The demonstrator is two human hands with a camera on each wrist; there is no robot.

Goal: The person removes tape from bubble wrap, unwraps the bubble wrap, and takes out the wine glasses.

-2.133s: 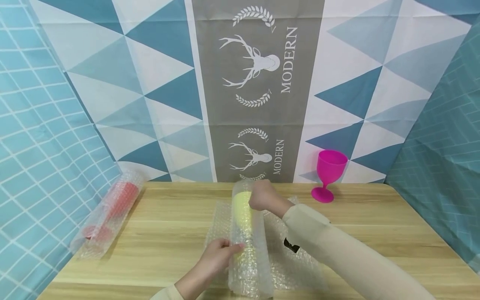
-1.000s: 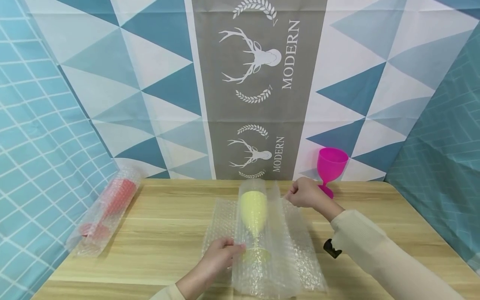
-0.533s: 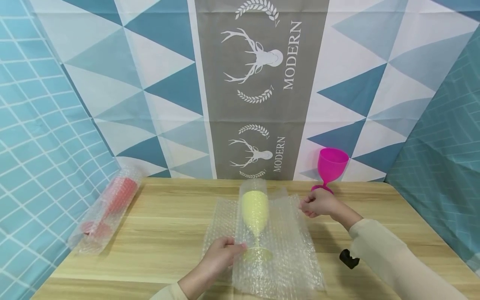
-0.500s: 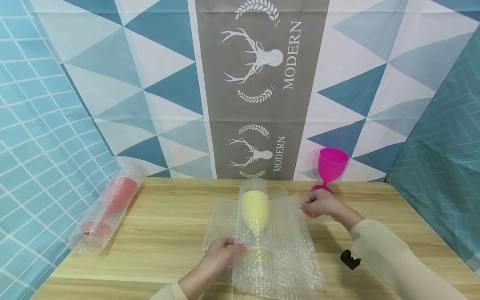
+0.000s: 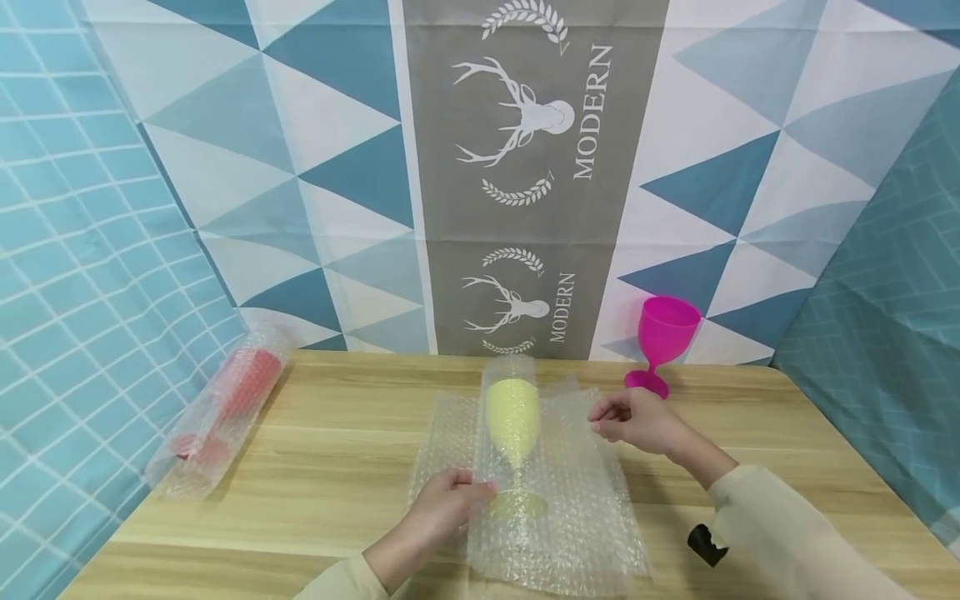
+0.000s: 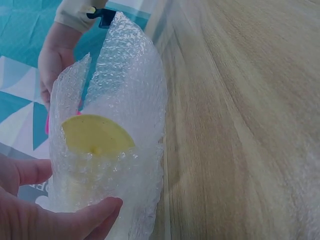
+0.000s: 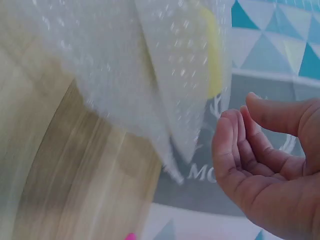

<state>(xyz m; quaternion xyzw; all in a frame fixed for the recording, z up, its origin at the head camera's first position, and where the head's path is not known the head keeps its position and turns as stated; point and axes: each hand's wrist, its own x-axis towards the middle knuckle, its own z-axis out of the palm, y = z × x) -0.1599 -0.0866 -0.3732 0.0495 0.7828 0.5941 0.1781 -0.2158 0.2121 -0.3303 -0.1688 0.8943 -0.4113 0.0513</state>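
A yellow goblet (image 5: pixel 513 417) lies under a layer of clear bubble wrap (image 5: pixel 577 500) in the middle of the table. My left hand (image 5: pixel 448 502) pinches the wrap's left side near the goblet's foot, thumb on top. In the left wrist view the round yellow foot (image 6: pixel 97 132) shows at the wrap's end. To the right, beside the wrap's upper corner, my right hand (image 5: pixel 633 423) hovers with loosely bent fingers. The right wrist view shows nothing between the thumb and fingers of that hand (image 7: pixel 265 155), and the loose wrap edges (image 7: pixel 175 145) hang apart from it.
A magenta goblet (image 5: pixel 667 337) stands upright at the back right, just behind my right hand. At the left lies a red goblet (image 5: pixel 251 383) rolled in bubble wrap, against the tiled cloth (image 5: pixel 82 292). A patterned backdrop (image 5: pixel 352 183) rises behind the wooden table (image 5: pixel 337 467).
My right hand has moved right from over the yellow goblet, unfolding the wrap to that side, and has let go of its edge. My left hand keeps its hold near the foot.
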